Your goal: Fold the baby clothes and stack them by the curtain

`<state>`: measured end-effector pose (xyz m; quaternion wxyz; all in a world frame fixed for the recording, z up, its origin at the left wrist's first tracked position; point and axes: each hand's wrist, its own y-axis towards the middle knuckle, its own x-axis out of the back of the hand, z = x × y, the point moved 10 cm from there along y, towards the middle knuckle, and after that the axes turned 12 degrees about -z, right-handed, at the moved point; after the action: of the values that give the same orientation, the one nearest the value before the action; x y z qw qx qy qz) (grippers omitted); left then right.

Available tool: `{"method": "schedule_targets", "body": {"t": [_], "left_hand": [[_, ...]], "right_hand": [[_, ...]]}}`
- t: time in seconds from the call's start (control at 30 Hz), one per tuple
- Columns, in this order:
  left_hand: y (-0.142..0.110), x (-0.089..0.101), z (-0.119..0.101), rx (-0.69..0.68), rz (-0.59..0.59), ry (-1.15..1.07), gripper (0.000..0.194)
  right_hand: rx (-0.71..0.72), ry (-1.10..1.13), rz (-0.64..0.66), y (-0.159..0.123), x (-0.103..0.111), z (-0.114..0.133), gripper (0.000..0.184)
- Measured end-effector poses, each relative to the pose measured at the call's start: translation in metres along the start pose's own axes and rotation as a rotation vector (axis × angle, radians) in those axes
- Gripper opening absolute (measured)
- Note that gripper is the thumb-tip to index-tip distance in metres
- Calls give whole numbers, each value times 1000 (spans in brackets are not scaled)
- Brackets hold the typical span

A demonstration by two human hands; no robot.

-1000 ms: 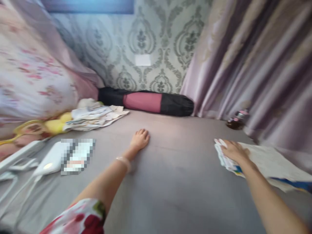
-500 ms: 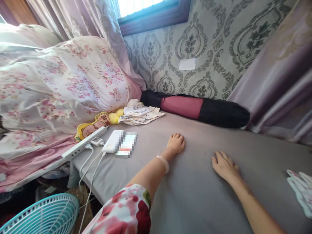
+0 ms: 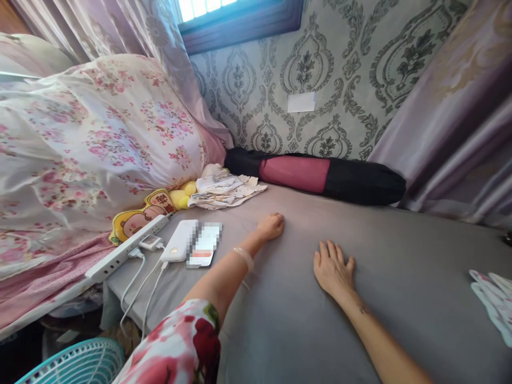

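Note:
A smooth grey bed sheet [image 3: 296, 325] lies under both of my hands. My left hand [image 3: 272, 225] is curled into a fist and rests on the sheet, with a pale bangle [image 3: 245, 258] on its forearm. Its fingertips are hidden, so I cannot tell whether any cloth is caught in them. Lying flat on the sheet, my right hand [image 3: 334, 269] is open with its fingers spread and holds nothing. A phone [image 3: 205, 244], its screen blurred out, and a white power bank [image 3: 181, 240] lie side by side left of my left hand.
A white power strip [image 3: 128, 248] with cables runs along the left edge. Behind are folded cloths [image 3: 228, 189], a yellow plush toy [image 3: 136, 218] and a long black-and-red bag [image 3: 360, 181]. A teal fan [image 3: 80, 362] stands low left; more folded cloth [image 3: 494, 304] lies right.
My left hand has curled from loosely spread fingers into a fist and moved slightly left. My right hand has slid left and turned, its fingers now spread flat. The view has shifted a little.

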<state>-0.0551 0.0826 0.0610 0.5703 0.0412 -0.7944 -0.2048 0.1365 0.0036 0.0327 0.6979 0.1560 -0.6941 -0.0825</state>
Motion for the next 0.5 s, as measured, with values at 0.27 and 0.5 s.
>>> {"method": "schedule_targets", "body": {"t": [0.27, 0.5], "left_hand": [[4, 97, 152, 338, -199, 269, 35], [-12, 131, 227, 481, -177, 309, 28]], "right_hand": [[3, 34, -73, -1, 7, 2, 51], [-2, 52, -88, -2, 10, 2, 49]]}}
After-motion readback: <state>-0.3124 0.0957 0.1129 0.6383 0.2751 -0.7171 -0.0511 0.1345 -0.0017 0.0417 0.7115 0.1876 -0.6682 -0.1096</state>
